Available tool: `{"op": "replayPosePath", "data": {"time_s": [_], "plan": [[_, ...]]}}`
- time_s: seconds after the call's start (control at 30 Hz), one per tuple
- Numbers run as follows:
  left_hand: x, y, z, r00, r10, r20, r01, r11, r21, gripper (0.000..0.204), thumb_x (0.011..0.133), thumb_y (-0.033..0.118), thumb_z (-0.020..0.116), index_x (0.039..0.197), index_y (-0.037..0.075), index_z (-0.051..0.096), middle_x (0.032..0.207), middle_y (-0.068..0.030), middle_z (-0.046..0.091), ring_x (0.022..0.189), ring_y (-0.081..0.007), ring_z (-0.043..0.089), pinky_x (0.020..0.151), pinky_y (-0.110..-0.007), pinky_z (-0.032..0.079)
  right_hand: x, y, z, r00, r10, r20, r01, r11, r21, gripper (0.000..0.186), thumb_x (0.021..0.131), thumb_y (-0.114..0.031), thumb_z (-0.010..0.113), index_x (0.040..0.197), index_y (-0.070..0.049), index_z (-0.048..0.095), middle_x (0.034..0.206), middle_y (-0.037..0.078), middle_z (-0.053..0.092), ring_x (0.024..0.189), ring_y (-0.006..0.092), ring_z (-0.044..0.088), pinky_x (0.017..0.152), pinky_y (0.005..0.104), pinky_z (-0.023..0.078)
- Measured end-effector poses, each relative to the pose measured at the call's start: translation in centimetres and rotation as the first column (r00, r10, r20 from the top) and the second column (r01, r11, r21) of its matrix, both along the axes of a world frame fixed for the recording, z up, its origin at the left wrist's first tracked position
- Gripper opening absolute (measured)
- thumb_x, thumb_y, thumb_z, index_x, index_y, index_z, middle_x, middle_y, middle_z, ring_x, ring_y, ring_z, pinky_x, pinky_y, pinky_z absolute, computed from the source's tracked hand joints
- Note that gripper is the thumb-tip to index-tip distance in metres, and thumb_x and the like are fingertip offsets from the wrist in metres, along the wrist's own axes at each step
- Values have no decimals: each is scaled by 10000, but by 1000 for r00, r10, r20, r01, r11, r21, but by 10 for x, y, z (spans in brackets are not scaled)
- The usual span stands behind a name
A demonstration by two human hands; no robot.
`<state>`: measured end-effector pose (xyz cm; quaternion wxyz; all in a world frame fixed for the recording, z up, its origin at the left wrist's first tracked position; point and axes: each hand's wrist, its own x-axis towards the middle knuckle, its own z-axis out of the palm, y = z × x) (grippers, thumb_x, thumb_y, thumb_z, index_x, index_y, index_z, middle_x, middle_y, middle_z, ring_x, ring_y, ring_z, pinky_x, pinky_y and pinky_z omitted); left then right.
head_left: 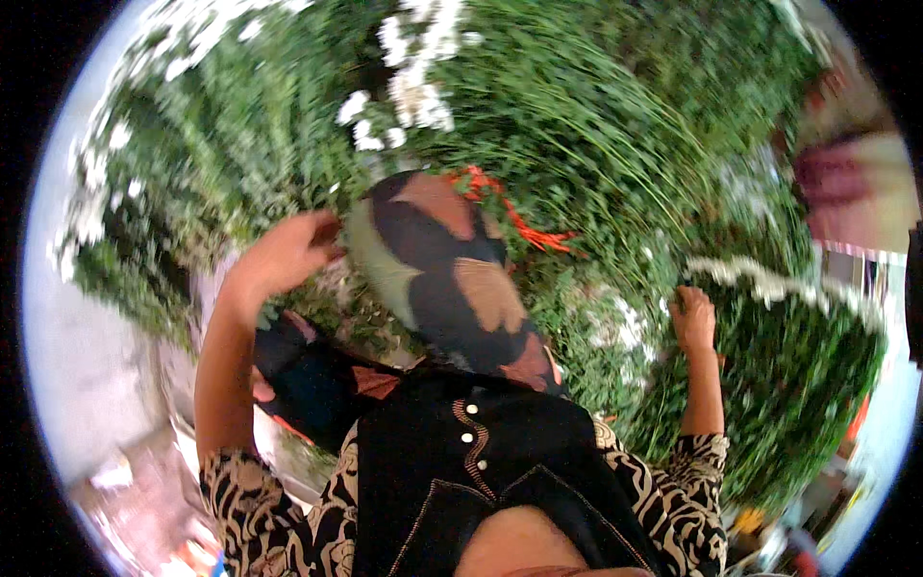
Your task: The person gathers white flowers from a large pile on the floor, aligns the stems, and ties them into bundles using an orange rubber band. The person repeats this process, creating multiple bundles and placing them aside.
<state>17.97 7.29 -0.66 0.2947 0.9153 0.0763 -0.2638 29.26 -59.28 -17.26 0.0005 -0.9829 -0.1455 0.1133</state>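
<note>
Green stems: dense mass of cut foliage point(577, 125) fills the upper view, packed close, blurred by motion.
White blooms: small flower clusters point(413, 87) at top centre, more along the left rim.
Bundled bunch: rounded sheaf of greenery point(798, 356) with a pale frilled edge, at right.
Left hand point(284, 252): raised, fingers curled at the edge of a patterned cloth point(452, 279); whether it grips the cloth I cannot tell.
Right hand point(694, 317): fingers closed among stems just beside the bundled bunch, seemingly to steady them.
Orange tie: strip of ribbon point(524, 226) above the cloth, lying on the stems.
Clothing: dark buttoned waistcoat point(481, 462) over patterned sleeves.
Hands: well apart.
</note>
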Motion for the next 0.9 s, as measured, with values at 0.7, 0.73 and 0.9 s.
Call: {"op": "replayPosePath", "data": {"time_s": [0.7,0.73,0.9], "plan": [[95,-63,-260,759,482,-438,-573,173,-801,259,972,284,640,1134,83,660,1040,-74,728,882,-191,719,764,-339,567,224,370,-28,917,140,372,-123,990,-69,727,687,-373,865,1277,-84,553,1149,172,658,1072,387,627,917,502,489],[96,-62,-267,761,481,-435,-559,148,-816,251,970,280,646,1125,84,663,1034,-71,728,876,-191,719,763,-338,567,229,372,-30,962,117,247,-97,991,-93,760,670,-381,872,1293,-89,551,1152,173,657,1077,388,628,905,499,497],[105,-76,-282,746,512,-426,-472,-47,-881,473,933,246,714,1336,84,527,1274,-109,635,1091,-227,657,842,-385,559,154,378,-15,913,170,370,-225,968,111,656,712,-227,846,1288,-82,567,1116,164,648,996,376,649,770,457,545]]}}
